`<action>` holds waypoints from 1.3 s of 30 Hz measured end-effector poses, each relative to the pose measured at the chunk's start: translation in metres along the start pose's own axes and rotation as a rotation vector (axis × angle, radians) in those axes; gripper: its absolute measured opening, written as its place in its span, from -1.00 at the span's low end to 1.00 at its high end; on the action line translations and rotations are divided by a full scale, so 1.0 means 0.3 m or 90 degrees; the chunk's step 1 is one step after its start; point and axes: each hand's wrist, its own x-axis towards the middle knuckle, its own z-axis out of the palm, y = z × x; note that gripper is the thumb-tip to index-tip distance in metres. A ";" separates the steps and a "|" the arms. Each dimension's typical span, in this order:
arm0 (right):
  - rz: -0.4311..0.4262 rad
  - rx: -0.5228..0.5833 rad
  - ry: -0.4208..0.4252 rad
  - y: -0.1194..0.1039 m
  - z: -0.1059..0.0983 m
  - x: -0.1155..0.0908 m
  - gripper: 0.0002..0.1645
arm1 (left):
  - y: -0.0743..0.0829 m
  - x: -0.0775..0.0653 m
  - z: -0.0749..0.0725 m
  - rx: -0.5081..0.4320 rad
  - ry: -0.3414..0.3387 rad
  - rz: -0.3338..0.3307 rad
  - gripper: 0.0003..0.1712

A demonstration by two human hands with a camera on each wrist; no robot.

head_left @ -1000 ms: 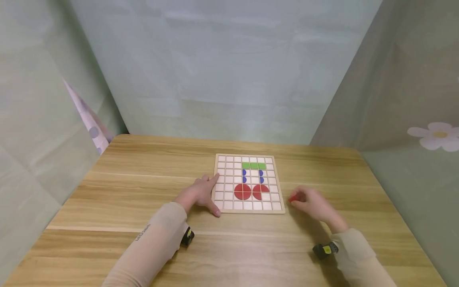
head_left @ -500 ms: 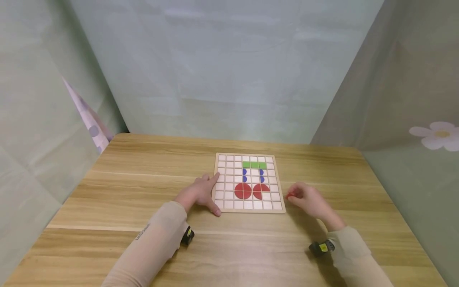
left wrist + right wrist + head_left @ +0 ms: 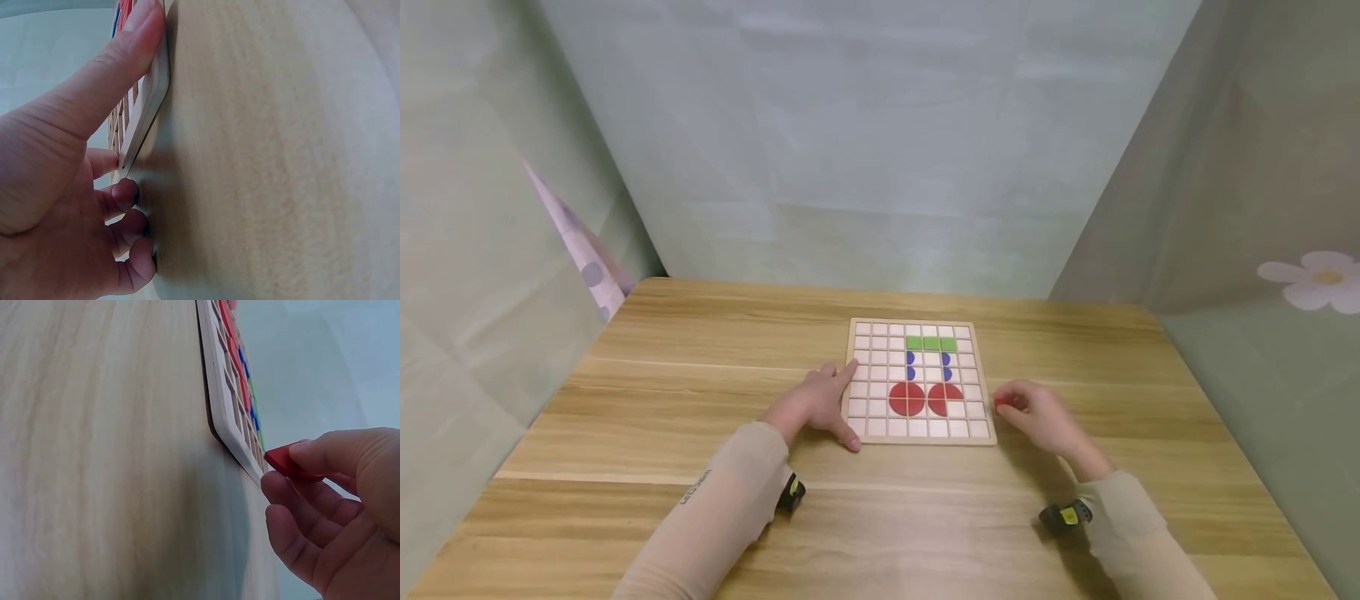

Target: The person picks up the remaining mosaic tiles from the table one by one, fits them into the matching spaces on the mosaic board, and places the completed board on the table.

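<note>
A square wooden grid board [image 3: 922, 442] lies on the table. It bears a row of green squares [image 3: 931, 343], blue half-round pieces [image 3: 947, 374] in two columns, a full red circle [image 3: 917, 406] and a three-quarter red circle [image 3: 937, 392]. My left hand [image 3: 822, 406] touches the board's left side with thumb and index finger spread; its other fingertips rest on the table in the left wrist view. Just off the board's right edge, my right hand [image 3: 1043, 418] pinches a small red tile [image 3: 289, 462] between thumb and fingers. The fingers partly hide that tile.
The wooden table [image 3: 880, 517] extends around the board on all sides. Pale cloth [image 3: 880, 150] hangs behind it and at both sides. A dark wrist camera [image 3: 1063, 518] sits under the right wrist, another [image 3: 791, 493] under the left.
My right hand has moved a little left, closer to the board's right edge, with the red tile in its fingers. The left hand and the board stay in place.
</note>
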 end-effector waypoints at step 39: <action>0.008 0.000 -0.012 -0.020 0.025 0.018 -0.73 | -0.001 -0.004 -0.006 0.014 0.005 0.019 0.60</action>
